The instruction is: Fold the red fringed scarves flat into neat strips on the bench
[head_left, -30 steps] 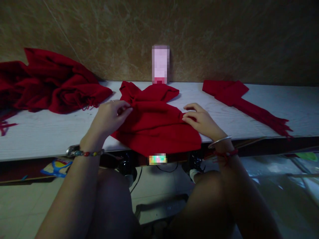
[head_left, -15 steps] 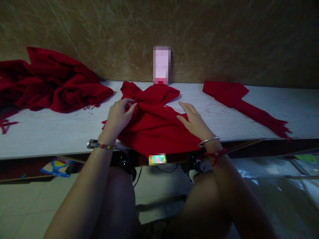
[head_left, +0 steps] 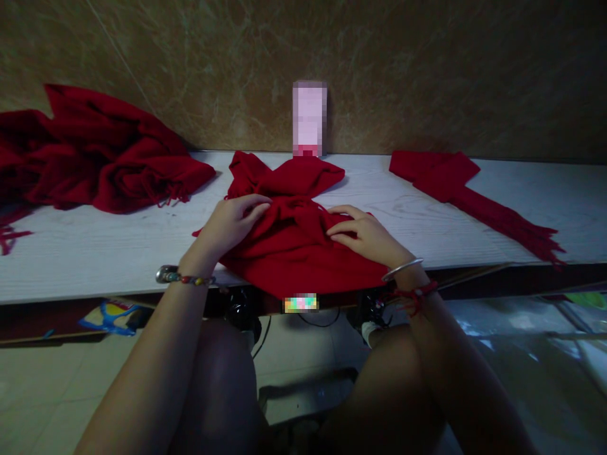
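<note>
A red scarf [head_left: 294, 259] lies crumpled in front of me, its near part hanging over the table's front edge. My left hand [head_left: 237, 218] is on its upper left side, thumb and fingertips closed together at a gathered fold. On the right side of the same cloth rests my right hand [head_left: 365, 235], fingers apart and lightly bent, touching the surface. Small ridges of fabric are bunched between the two hands. Just behind them, a folded red piece [head_left: 303, 177] spreads toward the wall; whether it is part of the same scarf I cannot tell.
A heap of red scarves [head_left: 114, 151] sits at the left. On the right lies a folded red scarf [head_left: 441, 180] with fringe. A pixelated pink-white object [head_left: 309, 117] stands against the marbled wall [head_left: 427, 69]. Below the white tabletop [head_left: 95, 253] is a blue-edged packet [head_left: 111, 318].
My left hand has shifted slightly right, and my right hand has moved inward to the left over the cloth. The fabric between them has bunched up into more folds.
</note>
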`<state>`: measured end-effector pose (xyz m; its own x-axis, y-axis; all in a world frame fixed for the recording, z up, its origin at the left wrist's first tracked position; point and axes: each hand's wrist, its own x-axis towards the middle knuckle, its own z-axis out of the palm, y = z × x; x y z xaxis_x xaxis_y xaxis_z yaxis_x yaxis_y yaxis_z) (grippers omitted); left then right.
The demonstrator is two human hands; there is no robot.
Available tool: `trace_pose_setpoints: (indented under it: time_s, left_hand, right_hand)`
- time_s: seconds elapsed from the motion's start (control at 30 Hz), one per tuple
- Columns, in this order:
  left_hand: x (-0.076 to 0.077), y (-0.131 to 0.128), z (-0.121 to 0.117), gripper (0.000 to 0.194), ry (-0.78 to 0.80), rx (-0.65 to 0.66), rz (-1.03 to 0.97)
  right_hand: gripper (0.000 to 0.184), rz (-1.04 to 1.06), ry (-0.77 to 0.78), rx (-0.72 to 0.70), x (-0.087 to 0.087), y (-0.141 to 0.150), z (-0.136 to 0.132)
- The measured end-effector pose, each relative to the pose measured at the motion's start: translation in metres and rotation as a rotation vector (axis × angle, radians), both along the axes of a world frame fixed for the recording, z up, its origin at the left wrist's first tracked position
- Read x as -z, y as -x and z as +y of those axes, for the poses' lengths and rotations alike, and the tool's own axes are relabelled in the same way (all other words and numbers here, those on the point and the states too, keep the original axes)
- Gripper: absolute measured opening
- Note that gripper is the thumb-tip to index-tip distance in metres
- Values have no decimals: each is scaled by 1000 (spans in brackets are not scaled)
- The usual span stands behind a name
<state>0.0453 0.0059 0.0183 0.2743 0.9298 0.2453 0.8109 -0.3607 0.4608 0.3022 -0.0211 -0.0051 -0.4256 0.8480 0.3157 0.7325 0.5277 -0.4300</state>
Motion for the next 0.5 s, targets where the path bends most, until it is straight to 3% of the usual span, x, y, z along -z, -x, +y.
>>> trace_pose_setpoints:
  time_s: [0.1,0.27,0.4,0.5]
  left_hand:
    - [0,0,1,36,12,-57,12]
    - [7,-5,4,45,117,-50,135]
    - [8,-8,3,44,79,-100,124]
    - [5,-7,2,35,2,-154,67]
  right_hand:
    - [19,78,-60,60,-1,1,1]
    - [29,69,-124,322,15,2,9]
    - [21,-21,-95,333,28,3,15]
    - [18,28,-166,357,27,3,17]
